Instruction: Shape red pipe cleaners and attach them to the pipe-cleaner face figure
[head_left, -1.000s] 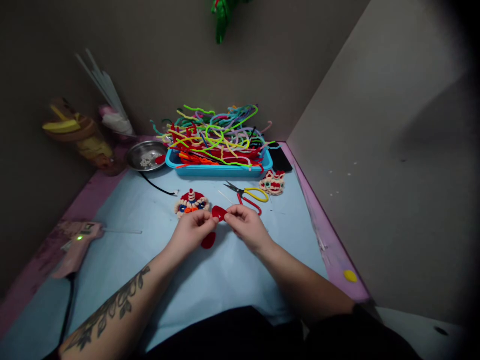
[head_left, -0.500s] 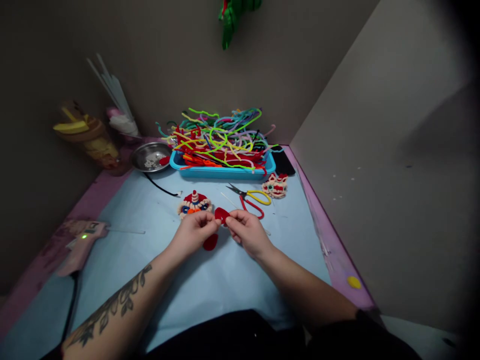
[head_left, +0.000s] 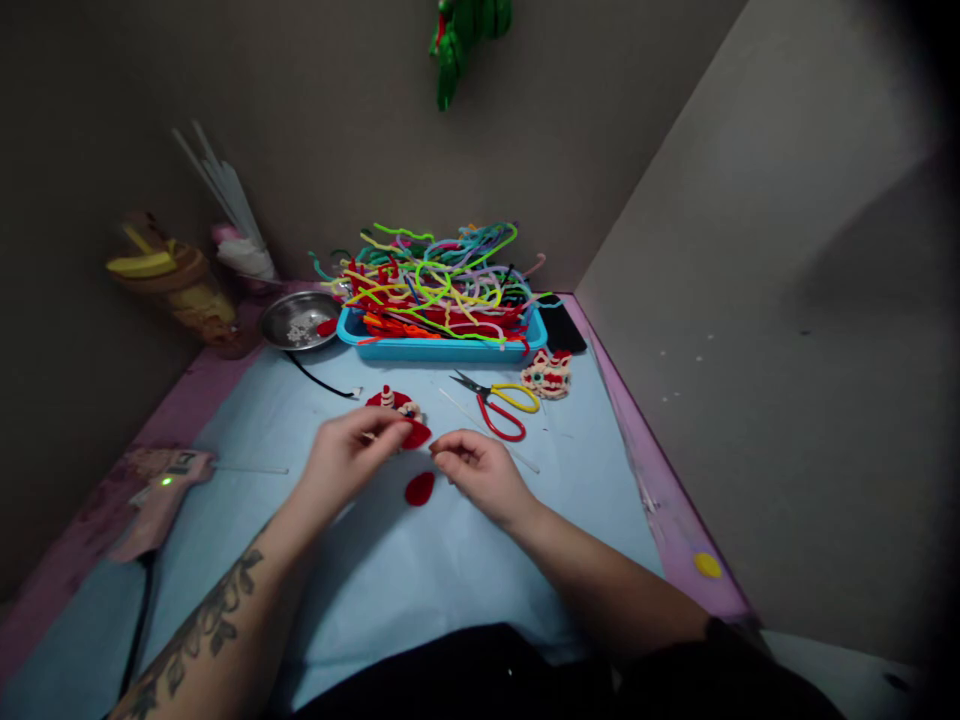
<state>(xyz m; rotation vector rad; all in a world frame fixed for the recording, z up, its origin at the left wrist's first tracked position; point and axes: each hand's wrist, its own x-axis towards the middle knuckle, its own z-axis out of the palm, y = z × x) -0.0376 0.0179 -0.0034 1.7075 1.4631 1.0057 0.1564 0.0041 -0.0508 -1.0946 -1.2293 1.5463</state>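
Pinched between thumb and fingers, a red teardrop-shaped felt-like piece [head_left: 417, 433] is in my left hand [head_left: 351, 448]. A lion-head figure [head_left: 388, 399] of pipe cleaners lies behind that hand, which covers much of it. My right hand [head_left: 484, 472] is just to the right, apart from the red piece, its thumb and fingertips pressed together; what they hold, if anything, is too small to make out. A second red teardrop piece [head_left: 420, 489] lies flat on the blue cloth [head_left: 397, 580] below the hands. Scissors [head_left: 496, 402] with one yellow and one red handle lie open beyond my right hand.
At the back stands a blue tray [head_left: 442, 350] heaped with colourful pipe cleaners. A metal bowl [head_left: 300, 322] holds small white bits. A lit glue gun [head_left: 165, 495] lies at left, corded. Another lion-head figure [head_left: 547, 376] and a black phone-like slab [head_left: 564, 328] are at right.
My hands have come apart. The left has moved left with the red teardrop piece, over the lion-head figure; the right has let go of that piece and stays near its place.
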